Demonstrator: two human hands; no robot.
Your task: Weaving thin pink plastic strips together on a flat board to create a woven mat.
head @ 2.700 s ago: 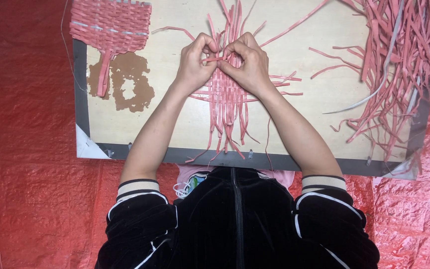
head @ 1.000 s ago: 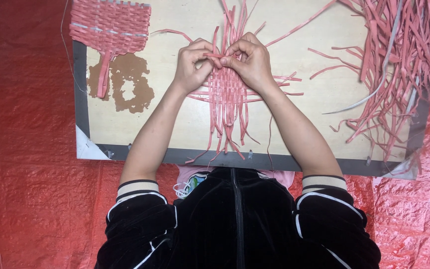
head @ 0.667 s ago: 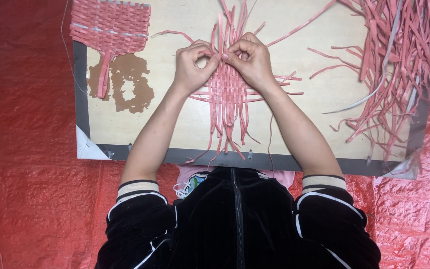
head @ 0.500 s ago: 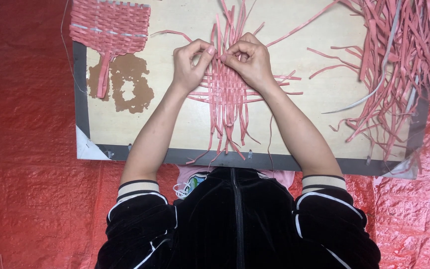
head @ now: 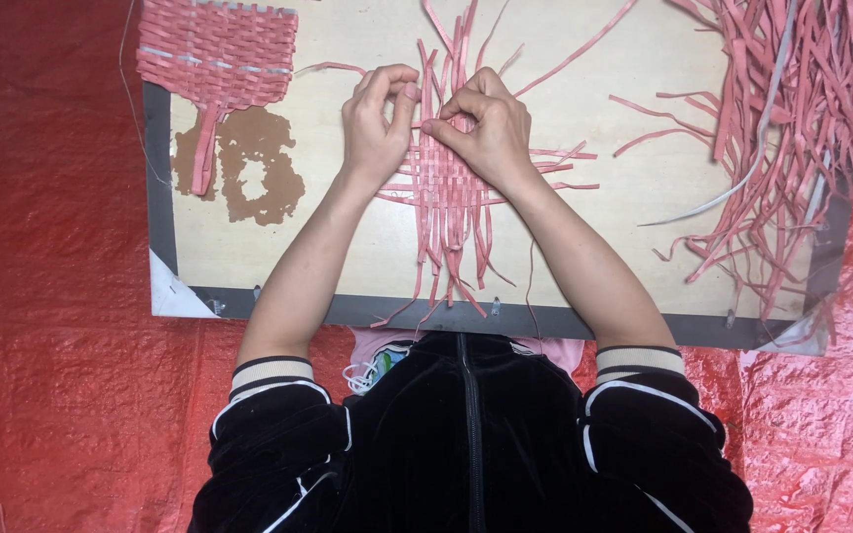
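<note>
A half-woven mat of pink strips lies in the middle of a pale wooden board, loose ends fanning out above and below it. My left hand rests on the mat's upper left part, fingers pinched on a strip. My right hand sits on the upper right part, thumb and forefinger pinching a strip toward the left hand. The two hands nearly touch over the weave.
A finished pink woven piece with a handle lies at the board's far left, above a brown stain. A big heap of loose pink strips covers the right side. Red sheeting surrounds the board.
My hands have drawn slightly apart, the left shifting a little left along the top of the weave. The mat stays where it was.
</note>
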